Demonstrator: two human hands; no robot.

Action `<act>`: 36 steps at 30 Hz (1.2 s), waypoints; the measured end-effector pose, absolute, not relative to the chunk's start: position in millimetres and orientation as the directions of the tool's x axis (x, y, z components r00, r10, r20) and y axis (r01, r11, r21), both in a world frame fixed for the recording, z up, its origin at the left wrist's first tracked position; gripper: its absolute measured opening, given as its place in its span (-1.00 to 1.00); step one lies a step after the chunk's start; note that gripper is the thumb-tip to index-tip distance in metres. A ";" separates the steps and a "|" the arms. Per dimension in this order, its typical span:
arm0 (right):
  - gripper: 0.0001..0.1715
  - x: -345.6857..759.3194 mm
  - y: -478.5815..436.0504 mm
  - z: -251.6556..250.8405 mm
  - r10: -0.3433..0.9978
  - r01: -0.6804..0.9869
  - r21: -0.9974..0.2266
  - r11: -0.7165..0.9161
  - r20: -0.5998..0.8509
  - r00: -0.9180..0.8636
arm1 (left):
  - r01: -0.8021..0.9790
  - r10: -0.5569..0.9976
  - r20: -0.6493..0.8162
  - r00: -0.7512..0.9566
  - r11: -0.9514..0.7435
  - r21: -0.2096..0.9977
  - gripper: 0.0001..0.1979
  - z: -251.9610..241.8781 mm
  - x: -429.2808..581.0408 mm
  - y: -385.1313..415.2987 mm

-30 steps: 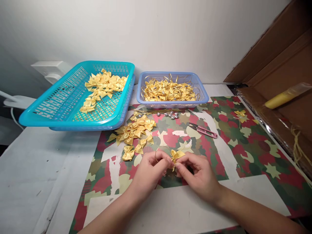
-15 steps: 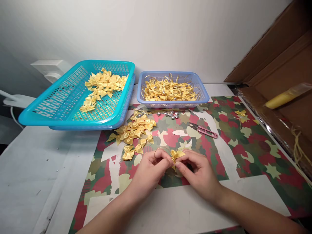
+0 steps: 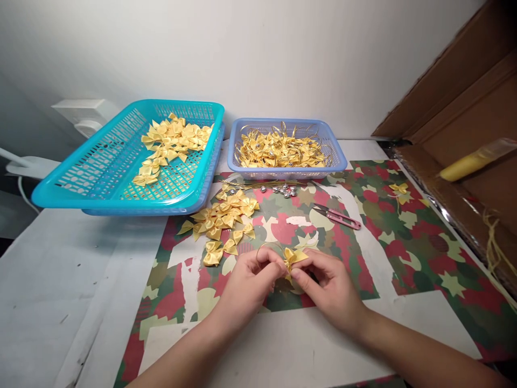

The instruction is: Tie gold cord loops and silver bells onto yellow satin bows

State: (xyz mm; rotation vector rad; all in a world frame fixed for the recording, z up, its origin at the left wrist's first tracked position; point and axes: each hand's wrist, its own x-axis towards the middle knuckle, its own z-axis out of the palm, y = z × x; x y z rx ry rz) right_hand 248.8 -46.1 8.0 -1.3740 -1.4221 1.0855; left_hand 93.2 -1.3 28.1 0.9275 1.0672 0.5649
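Observation:
A yellow satin ribbon bow is between my two hands, over the patterned paper. My right hand pinches its tails between thumb and forefinger. From my left hand, closed in a pinch beside the bow's knot, a thin gold cord arcs up in a loop. The fingertips hide where cord and bow meet. Left of my hands lies a loose pile of yellow bows. Silver bells and a bundle of gold cords lie farther back.
Bows fill part of a turquoise basket, stacked on a blue one. A periwinkle basket holds corded bows with bells. Pink thread snips lie right of centre. A single bow sits near a cardboard box.
Both hands keep almost the same place and grip. The bow has turned very slightly between the fingers.

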 end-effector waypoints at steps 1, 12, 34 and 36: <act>-0.82 248.8 -46.3 7.8 1.000 0.252 -0.968 0.019 0.013 -0.026 | 0.038 0.777 -0.484 0.403 0.514 0.857 -0.85 28.5 93.2 -1.3; -0.83 246.5 -45.4 8.3 0.997 0.046 -0.998 -0.052 -0.054 -0.060 | 0.054 0.769 -0.482 0.421 0.509 0.859 -0.84 30.8 92.9 -1.1; -0.83 245.2 -45.6 9.3 0.996 0.108 -0.993 -0.042 -0.050 -0.075 | -0.015 0.821 -0.414 0.394 0.456 0.890 -0.87 29.2 94.4 -4.2; -0.81 247.5 -44.7 11.9 0.996 0.171 -0.985 -0.012 -0.028 -0.090 | -0.032 0.834 -0.395 0.387 0.440 0.898 -0.88 30.0 93.1 -4.6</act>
